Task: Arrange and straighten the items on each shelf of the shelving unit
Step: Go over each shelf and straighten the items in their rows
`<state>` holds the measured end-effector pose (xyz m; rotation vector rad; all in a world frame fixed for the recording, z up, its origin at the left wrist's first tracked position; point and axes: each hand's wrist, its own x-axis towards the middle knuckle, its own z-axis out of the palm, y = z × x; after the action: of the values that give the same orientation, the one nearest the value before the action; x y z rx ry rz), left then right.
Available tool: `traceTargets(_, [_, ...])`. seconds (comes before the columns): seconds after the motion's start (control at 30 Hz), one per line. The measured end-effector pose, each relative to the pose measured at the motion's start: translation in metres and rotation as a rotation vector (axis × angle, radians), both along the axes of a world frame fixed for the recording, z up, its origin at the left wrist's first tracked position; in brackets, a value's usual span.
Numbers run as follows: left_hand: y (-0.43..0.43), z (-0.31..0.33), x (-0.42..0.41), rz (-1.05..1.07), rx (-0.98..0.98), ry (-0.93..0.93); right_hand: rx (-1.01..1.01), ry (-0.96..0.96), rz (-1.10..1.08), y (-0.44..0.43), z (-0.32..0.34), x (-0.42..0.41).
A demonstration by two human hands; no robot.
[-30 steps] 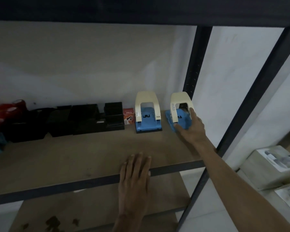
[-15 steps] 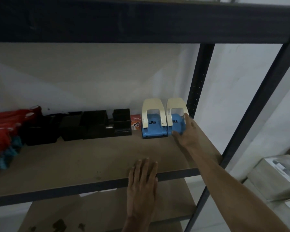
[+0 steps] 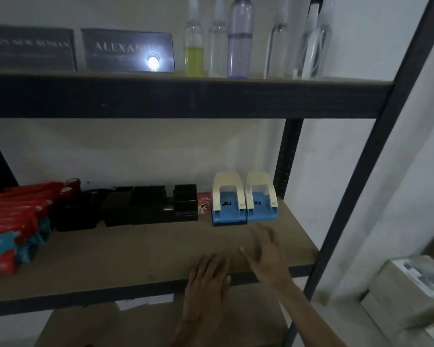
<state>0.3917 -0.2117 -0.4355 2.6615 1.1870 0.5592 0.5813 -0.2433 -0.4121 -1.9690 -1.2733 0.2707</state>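
The pair of hole punches [image 3: 244, 205] stands touching at the back right of the middle shelf [image 3: 135, 254], in line with the black organisers [image 3: 135, 206] and red packs [image 3: 10, 221]. This shelf is judged complete. The left hand [image 3: 208, 279] lies flat on the front edge. The right hand [image 3: 266, 251], blurred, appears relaxed and empty. The lower shelf is mostly hidden and probably not yet arranged.

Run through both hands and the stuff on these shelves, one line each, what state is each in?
Left hand: open, flat on the shelf front edge.
Right hand: open, fingers spread, holding nothing.
Left hole punch: upright, handle raised.
Right hole punch: upright, close beside its twin.
Small red box: standing.
Yellow-liquid bottle: upright, partly filled.
Purple bottle: upright.
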Motion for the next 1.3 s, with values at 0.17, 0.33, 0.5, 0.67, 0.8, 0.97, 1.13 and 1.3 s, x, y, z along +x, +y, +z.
traceTargets(0.17, [-0.001, 0.042, -0.016, 0.045, -0.110, -0.085, -0.070, -0.103, 0.197, -0.032, 0.017, -0.035])
traceTargets(0.33, [0.003, 0.108, -0.039, 0.010, 0.061, -0.175, 0.193, -0.233, 0.274, -0.038, 0.085, -0.054])
traceTargets(0.5, [0.008, 0.190, -0.078, -0.022, 0.415, -0.385, 0.521, -0.402, 0.256, -0.041, 0.183, -0.081])
traceTargets(0.67, [0.010, 0.272, -0.134, 0.014, 0.689, -0.510, 0.666, -0.546, 0.302, -0.033, 0.262, -0.115])
traceTargets(0.8, [0.031, 0.314, -0.184, 0.074, 0.810, -0.538, 0.720, -0.643, 0.316, -0.019, 0.311, -0.152])
traceTargets(0.97, [0.070, 0.335, -0.251, 0.196, 0.851, -0.481, 0.716, -0.722, 0.353, 0.025, 0.348, -0.198])
traceTargets(1.13, [0.119, 0.339, -0.318, 0.314, 0.775, -0.349, 0.555, -0.723, 0.409, 0.070, 0.357, -0.247])
traceTargets(1.3, [0.150, 0.343, -0.365, 0.326, 0.770, -0.263, 0.467, -0.840, 0.335, 0.103, 0.350, -0.274])
